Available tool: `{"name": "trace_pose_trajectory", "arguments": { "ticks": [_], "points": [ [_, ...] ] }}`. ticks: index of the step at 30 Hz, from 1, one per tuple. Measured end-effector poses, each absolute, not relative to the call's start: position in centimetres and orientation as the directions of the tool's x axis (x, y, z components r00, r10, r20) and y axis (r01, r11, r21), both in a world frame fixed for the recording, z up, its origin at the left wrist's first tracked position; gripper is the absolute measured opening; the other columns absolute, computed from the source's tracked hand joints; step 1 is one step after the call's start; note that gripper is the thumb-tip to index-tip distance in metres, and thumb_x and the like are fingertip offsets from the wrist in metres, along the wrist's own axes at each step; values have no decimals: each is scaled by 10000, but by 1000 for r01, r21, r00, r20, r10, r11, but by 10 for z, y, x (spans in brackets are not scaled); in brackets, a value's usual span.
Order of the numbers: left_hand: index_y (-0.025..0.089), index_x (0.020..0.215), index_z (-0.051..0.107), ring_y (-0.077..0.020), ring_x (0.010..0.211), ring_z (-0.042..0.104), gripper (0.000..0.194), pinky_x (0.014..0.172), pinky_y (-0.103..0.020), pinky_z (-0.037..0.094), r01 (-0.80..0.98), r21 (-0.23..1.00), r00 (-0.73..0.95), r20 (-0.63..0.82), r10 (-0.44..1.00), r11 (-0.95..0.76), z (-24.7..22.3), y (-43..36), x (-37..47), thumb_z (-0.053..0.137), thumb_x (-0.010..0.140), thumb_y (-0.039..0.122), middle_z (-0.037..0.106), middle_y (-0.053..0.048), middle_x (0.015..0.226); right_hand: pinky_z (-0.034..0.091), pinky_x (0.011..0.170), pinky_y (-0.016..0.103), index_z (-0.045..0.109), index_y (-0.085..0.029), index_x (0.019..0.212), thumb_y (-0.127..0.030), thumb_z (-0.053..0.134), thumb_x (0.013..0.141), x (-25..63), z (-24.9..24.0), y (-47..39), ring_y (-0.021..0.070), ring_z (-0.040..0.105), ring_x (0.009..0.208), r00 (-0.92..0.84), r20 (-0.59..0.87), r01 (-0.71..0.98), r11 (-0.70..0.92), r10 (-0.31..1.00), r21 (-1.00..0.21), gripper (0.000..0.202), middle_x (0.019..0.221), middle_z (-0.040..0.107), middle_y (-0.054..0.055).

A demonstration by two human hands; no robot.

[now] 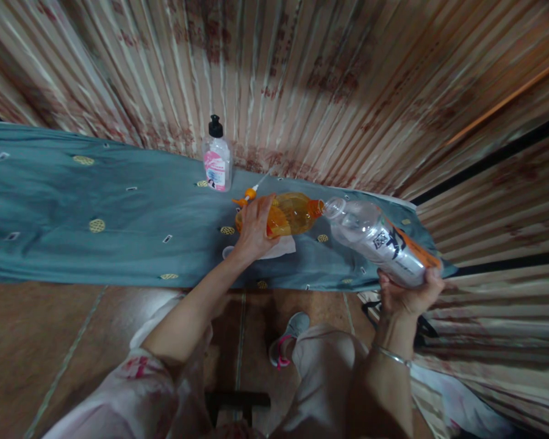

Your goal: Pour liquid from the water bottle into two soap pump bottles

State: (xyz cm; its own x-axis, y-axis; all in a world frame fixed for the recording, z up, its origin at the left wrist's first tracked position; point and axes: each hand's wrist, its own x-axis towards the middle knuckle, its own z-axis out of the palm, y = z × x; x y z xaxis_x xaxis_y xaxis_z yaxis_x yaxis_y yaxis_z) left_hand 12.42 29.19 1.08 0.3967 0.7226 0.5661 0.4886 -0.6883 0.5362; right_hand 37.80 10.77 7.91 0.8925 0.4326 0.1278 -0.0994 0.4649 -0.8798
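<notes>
My left hand [256, 228] is wrapped round an orange see-through bottle [297, 213], which is tipped on its side with its open neck to the right. In my right hand [412, 292] is a clear plastic bottle [370, 235] with an orange and black label, tilted with its open mouth up and to the left. The two mouths meet or nearly meet; whether they touch I cannot tell. Behind my left hand lies an orange spray pump top [248, 195] with a thin tube. A white cloth or paper [279, 248] lies under the orange bottle, beside a small clear cap [227, 251].
A clear bottle [217, 163] with a black cap and pink label stands at the back of the narrow table, which has a teal cloth [132, 213] over it. Pleated curtains [256, 79] hang directly behind and at the right. A dark stool [238, 399] is below me.
</notes>
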Motion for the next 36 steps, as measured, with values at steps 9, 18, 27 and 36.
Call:
{"name": "trace_pose_trajectory", "arguments": {
  "ticks": [9,18,27,36],
  "points": [
    [172,1529,293,-385,1377,463,1020,1171,-571,330,501,540,405,544,734,-677,14,289,124,820,657,223,501,-194,1470,398,354,186,657,-215,946,-467,680,555,379,80,104,138,596,643,882,153,-89,477,446,-875,466,870,660,-6],
    [196,1535,316,-386,1380,460,1003,1162,-583,346,489,553,396,549,736,-675,14,290,124,818,668,226,496,-180,1466,368,315,186,629,-224,940,-486,661,571,382,77,102,124,555,573,885,142,-86,454,444,-887,453,824,615,-24],
    [195,1532,318,-390,1387,459,984,1182,-593,318,508,557,398,525,753,-657,17,287,124,801,676,229,504,-180,1473,362,310,173,618,-227,914,-481,649,572,379,79,104,114,544,563,878,178,-55,465,444,-884,428,793,610,-37],
    [190,1529,304,-392,1399,448,998,1184,-596,313,513,550,410,518,751,-659,17,288,123,812,671,234,497,-189,1486,354,332,178,638,-234,928,-497,647,566,382,78,104,128,556,609,887,157,-66,456,434,-887,447,862,632,-16]
  ]
}}
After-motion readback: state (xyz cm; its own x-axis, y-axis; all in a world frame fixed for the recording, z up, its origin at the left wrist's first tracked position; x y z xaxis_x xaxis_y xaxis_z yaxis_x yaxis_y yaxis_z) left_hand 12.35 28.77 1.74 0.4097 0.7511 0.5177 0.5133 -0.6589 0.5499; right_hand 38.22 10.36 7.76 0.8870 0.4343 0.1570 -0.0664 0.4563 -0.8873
